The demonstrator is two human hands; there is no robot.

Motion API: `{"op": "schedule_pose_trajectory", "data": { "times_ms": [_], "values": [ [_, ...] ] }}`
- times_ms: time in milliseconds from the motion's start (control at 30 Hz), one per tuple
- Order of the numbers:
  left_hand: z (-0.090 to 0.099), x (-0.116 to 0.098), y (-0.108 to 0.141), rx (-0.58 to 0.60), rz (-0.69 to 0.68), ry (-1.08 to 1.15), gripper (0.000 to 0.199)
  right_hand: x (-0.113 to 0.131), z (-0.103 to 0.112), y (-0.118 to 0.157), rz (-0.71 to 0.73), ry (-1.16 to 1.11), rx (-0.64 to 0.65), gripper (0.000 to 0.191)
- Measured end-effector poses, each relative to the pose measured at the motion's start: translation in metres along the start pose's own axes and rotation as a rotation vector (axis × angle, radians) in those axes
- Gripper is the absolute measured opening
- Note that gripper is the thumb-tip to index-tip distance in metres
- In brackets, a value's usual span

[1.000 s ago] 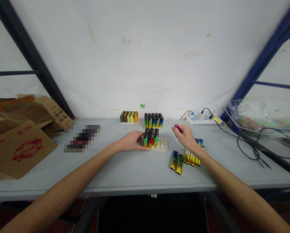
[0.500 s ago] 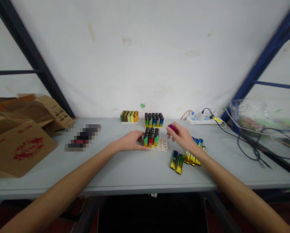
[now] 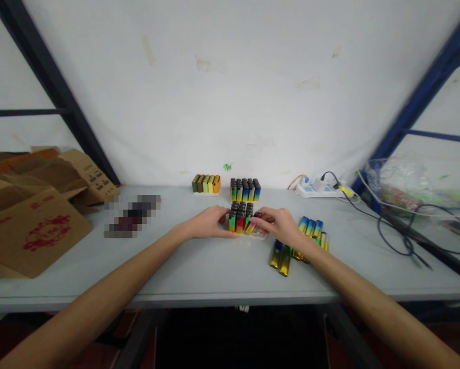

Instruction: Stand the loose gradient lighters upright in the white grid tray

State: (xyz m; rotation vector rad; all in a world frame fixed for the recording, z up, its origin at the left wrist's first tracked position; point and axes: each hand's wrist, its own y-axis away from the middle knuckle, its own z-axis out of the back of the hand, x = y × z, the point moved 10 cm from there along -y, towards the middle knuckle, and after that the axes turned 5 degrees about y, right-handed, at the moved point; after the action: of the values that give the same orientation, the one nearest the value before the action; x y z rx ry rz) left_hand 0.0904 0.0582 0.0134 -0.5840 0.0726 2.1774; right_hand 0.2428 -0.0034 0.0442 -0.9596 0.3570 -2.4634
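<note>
Several multicoloured lighters with black tops (image 3: 239, 221) stand upright in a white tray (image 3: 258, 234) in the middle of the table. My left hand (image 3: 210, 222) rests at the left side of this group, thumb and fingers apart around its near-left corner. At the tray's right part, my right hand (image 3: 278, 224) holds a pink and yellow lighter (image 3: 250, 225) between thumb and fingers, tilted beside the standing ones. More shiny lighters (image 3: 285, 260) lie on the table near my right wrist, partly covered by my forearm.
Behind stand a block of blue-yellow lighters (image 3: 245, 190) and a block of yellow-green ones (image 3: 206, 184). Cardboard boxes (image 3: 41, 230) are at the left. A white power strip (image 3: 322, 189), black cables (image 3: 404, 241) and clear plastic bags (image 3: 395, 179) are at the right.
My right hand has moved left and down to the tray with the pink lighter. My left hand has stayed at the group's left side.
</note>
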Motion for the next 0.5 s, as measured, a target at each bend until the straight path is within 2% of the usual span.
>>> {"op": "schedule_pose_trajectory", "data": {
  "times_ms": [267,433,500],
  "values": [
    [0.003,-0.005,0.001,-0.018,-0.023,0.039,0.066,0.01,-0.013,-0.002,0.049,0.094,0.052,0.045],
    [0.0,-0.003,0.001,-0.002,-0.021,0.017,0.069,0.013,-0.021,-0.004,0.091,0.432,0.029,0.044],
    [0.0,-0.001,0.0,-0.001,-0.012,0.003,0.069,0.009,-0.025,-0.006,0.075,0.517,0.067,0.046]
  ]
}}
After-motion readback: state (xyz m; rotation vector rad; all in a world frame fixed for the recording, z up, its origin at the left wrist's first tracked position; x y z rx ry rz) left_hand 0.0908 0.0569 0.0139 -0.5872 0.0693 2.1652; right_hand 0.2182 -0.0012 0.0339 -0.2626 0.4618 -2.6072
